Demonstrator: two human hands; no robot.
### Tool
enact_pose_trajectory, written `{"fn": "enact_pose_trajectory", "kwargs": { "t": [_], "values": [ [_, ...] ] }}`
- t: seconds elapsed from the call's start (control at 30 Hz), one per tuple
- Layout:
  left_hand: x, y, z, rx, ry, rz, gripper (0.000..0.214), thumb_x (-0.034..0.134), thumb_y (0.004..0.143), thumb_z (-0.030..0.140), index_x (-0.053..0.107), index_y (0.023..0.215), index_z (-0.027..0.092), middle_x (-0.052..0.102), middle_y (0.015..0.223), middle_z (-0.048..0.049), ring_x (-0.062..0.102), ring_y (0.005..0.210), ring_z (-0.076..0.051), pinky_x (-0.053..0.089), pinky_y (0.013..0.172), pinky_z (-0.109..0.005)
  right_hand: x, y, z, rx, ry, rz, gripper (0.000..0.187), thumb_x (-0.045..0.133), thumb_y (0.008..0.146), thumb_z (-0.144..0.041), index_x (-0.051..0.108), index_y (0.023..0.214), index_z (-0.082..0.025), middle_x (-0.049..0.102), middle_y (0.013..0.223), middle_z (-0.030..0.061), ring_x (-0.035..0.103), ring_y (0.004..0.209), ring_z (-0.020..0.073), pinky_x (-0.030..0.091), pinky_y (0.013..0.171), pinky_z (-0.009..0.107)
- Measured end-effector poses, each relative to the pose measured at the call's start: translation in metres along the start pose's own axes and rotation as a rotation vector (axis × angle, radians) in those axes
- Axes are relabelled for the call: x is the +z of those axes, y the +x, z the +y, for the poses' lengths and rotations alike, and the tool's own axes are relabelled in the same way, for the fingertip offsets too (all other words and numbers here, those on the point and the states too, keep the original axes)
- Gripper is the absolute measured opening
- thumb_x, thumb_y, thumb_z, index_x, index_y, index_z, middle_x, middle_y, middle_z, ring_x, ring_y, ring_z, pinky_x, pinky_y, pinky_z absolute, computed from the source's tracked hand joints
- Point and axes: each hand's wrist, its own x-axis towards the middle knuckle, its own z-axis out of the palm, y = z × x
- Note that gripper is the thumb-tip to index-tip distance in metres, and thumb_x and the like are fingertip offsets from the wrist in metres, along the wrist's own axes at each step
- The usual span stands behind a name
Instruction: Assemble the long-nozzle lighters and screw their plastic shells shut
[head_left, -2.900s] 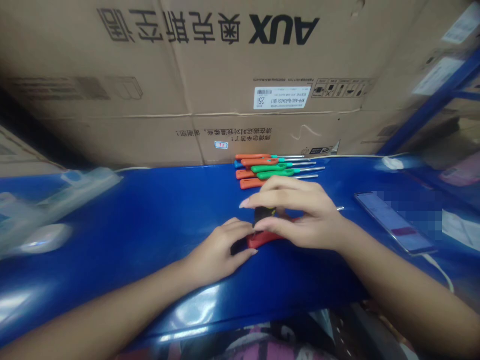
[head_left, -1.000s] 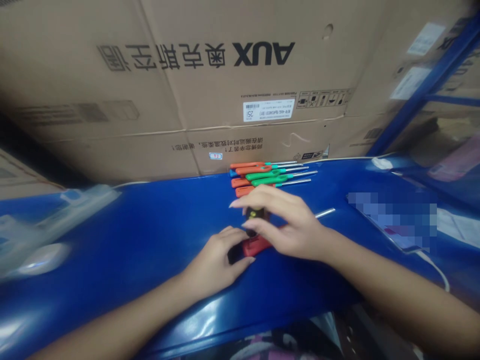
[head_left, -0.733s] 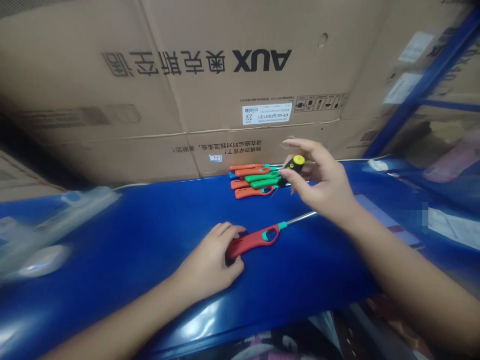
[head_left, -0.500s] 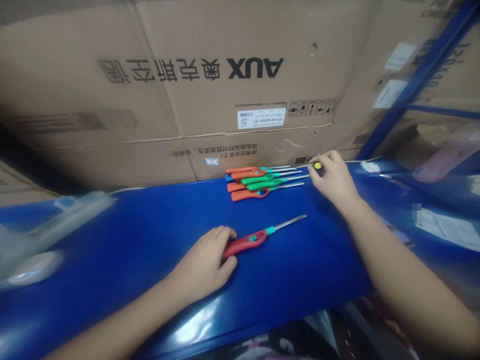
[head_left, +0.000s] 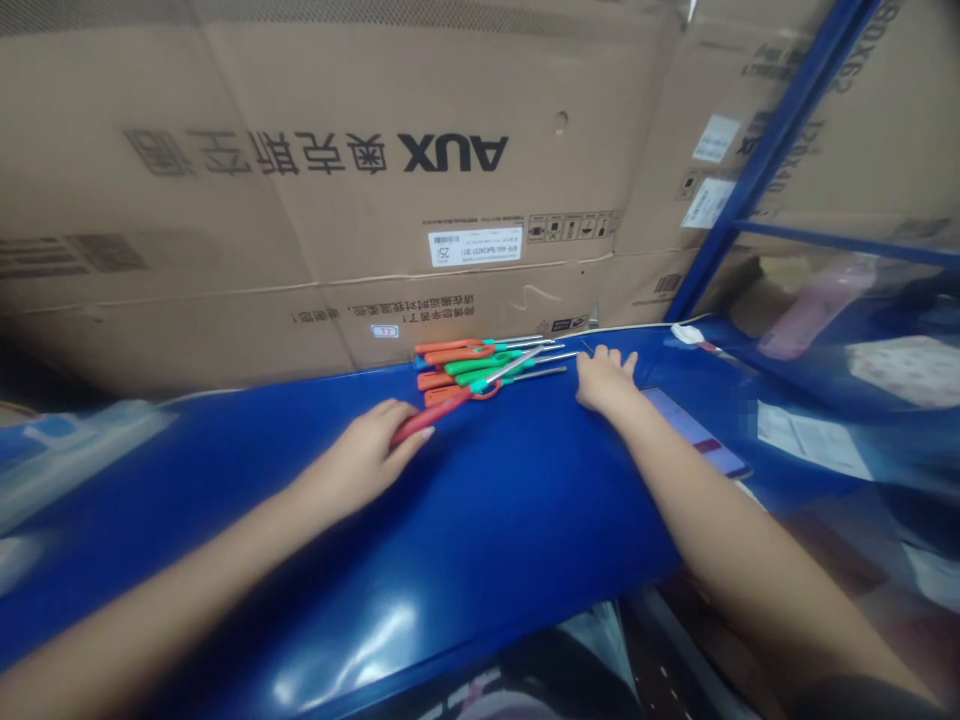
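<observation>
My left hand [head_left: 369, 453] is closed round the handle of a red long-nosed lighter [head_left: 442, 406], whose metal nose points up and right over a row of lighters. That row of orange and green lighters [head_left: 469, 362] lies on the blue table [head_left: 480, 520] against the cardboard box. My right hand [head_left: 607, 380] rests on the table just right of the row, fingers stretched toward the box. I cannot make out anything under its fingers.
A big cardboard box [head_left: 322, 190] marked AUX stands along the table's far edge. A phone [head_left: 694, 432] lies right of my right arm, with papers [head_left: 814, 440] beyond it. A blue rack post [head_left: 757, 150] rises at the right. Blurred pale objects [head_left: 67, 450] sit at far left.
My right hand lifted a small yellow-capped tool off the red lighter and carried it to the table's back right. My left hand slid the red lighter toward the row. The view swung right.
</observation>
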Motion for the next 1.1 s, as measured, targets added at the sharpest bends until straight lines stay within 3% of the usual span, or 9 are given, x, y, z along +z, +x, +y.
{"fn": "enact_pose_trajectory", "kwargs": {
  "t": [0.2,0.37,0.5,0.67,0.77,0.87,1.03,1.1],
  "values": [
    [-0.003,0.073,-0.016,0.082,0.183,0.1,0.041,0.04,0.101,0.039,0.058,0.124,0.012,0.059,0.108,-0.0121,0.06,0.098,-0.025,0.049,0.088,-0.036,0.004,-0.011,-0.021,-0.286,0.119,0.153,0.067,0.05,0.079,-0.008,0.038,0.145,-0.008,0.042,0.145,0.0215,0.041,0.132,0.0346,0.025,0.116,0.055],
    [0.013,0.109,-0.026,0.038,0.323,0.071,0.047,0.037,0.1,0.033,0.052,0.143,0.019,0.057,0.108,-0.0133,0.06,0.097,-0.027,0.049,0.086,-0.04,0.008,-0.012,-0.026,-0.533,0.177,0.134,0.079,0.05,0.075,-0.009,0.033,0.152,-0.015,0.034,0.156,0.0153,0.03,0.143,0.0321,0.018,0.121,0.055],
    [0.024,0.114,-0.026,0.035,0.396,0.09,0.05,0.036,0.1,0.041,0.052,0.144,0.021,0.057,0.126,-0.0163,0.048,0.122,-0.038,0.041,0.098,-0.05,0.015,-0.009,-0.027,-0.618,0.21,0.111,0.083,0.049,0.075,-0.009,0.03,0.155,-0.017,0.031,0.159,0.0154,0.028,0.145,0.0346,0.016,0.12,0.06],
    [0.032,0.125,-0.018,0.05,0.412,0.059,0.061,0.038,0.096,0.058,0.056,0.137,0.015,0.056,0.138,-0.015,0.047,0.128,-0.035,0.033,0.108,-0.046,0.027,-0.004,-0.033,-0.661,0.264,0.074,0.078,0.044,0.083,-0.013,0.026,0.158,-0.021,0.024,0.164,0.0116,0.028,0.145,0.0349,0.017,0.117,0.065],
    [0.037,0.134,-0.014,0.018,0.4,0.007,0.076,0.039,0.09,0.071,0.058,0.132,0.01,0.062,0.127,-0.0181,0.055,0.117,-0.036,0.039,0.102,-0.045,0.031,-0.002,-0.034,-0.685,0.299,0.046,0.068,0.041,0.089,-0.018,0.03,0.156,-0.02,0.03,0.162,0.0112,0.031,0.143,0.0323,0.026,0.115,0.06],
    [0.042,0.135,-0.01,-0.013,0.387,-0.035,0.091,0.036,0.084,0.082,0.049,0.143,0.013,0.059,0.133,-0.019,0.053,0.12,-0.038,0.041,0.1,-0.047,0.028,-0.001,-0.031,-0.712,0.333,0.048,0.063,0.047,0.089,-0.024,0.038,0.151,-0.018,0.037,0.157,0.0131,0.037,0.138,0.0321,0.033,0.112,0.056],
    [0.043,0.117,-0.002,-0.02,0.368,-0.135,0.101,0.03,0.08,0.088,0.04,0.152,0.019,0.049,0.145,-0.0206,0.042,0.132,-0.043,0.036,0.107,-0.053,0.009,-0.008,-0.022,-0.816,0.368,0.022,0.051,0.064,0.084,-0.038,0.056,0.131,-0.02,0.055,0.136,0.0127,0.052,0.121,0.0291,0.043,0.104,0.049],
    [0.041,0.106,0.003,-0.014,0.356,-0.179,0.102,0.03,0.079,0.088,0.033,0.156,0.02,0.042,0.152,-0.02,0.037,0.138,-0.043,0.032,0.11,-0.054,0.003,-0.014,-0.021,-0.853,0.376,0.011,0.059,0.071,0.079,-0.049,0.058,0.129,-0.02,0.055,0.133,0.013,0.052,0.122,0.0294,0.042,0.106,0.048]
  ]
}}
